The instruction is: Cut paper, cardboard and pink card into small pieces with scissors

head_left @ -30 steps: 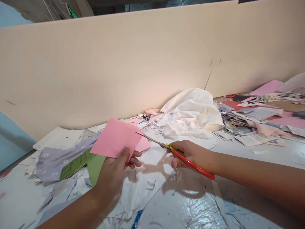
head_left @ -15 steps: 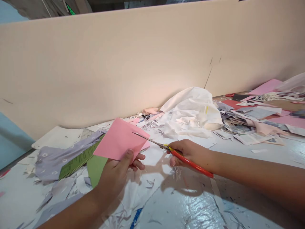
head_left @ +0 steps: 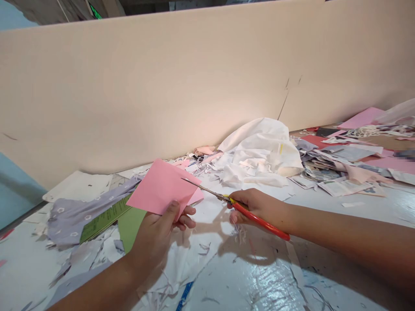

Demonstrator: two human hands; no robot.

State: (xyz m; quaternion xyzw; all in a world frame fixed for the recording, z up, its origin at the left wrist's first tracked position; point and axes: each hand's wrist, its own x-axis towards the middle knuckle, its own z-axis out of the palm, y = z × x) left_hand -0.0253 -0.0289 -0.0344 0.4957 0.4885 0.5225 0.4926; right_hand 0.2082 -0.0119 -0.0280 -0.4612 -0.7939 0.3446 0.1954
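Note:
A pink sheet of paper (head_left: pixel 158 185) is pinched in my left hand (head_left: pixel 165 224), thumb on top and fingers curled beneath its near edge. My right hand (head_left: pixel 256 207) grips scissors (head_left: pixel 259 222) with red and yellow handles. Their blades point left and lie across the right part of the pink paper; whether the blades are parted is hard to make out. A piece of the paper hangs at its right side, below the blades. Behind my left wrist, a green sheet (head_left: pixel 129 226) lies on the work surface.
An upright cream panel (head_left: pixel 194 86) stands behind the surface. Crumpled white paper (head_left: pixel 259 155) lies against it. Stacked cloth and paper scraps (head_left: pixel 337 168) spread at the right. A lavender flowered cloth (head_left: pixel 74 216), a green booklet (head_left: pixel 103 220) and a blue strip (head_left: pixel 184 296) lie left and in front.
Very little differs. My left hand and the pink paper have shifted slightly left and up; the scissors stay in nearly the same position.

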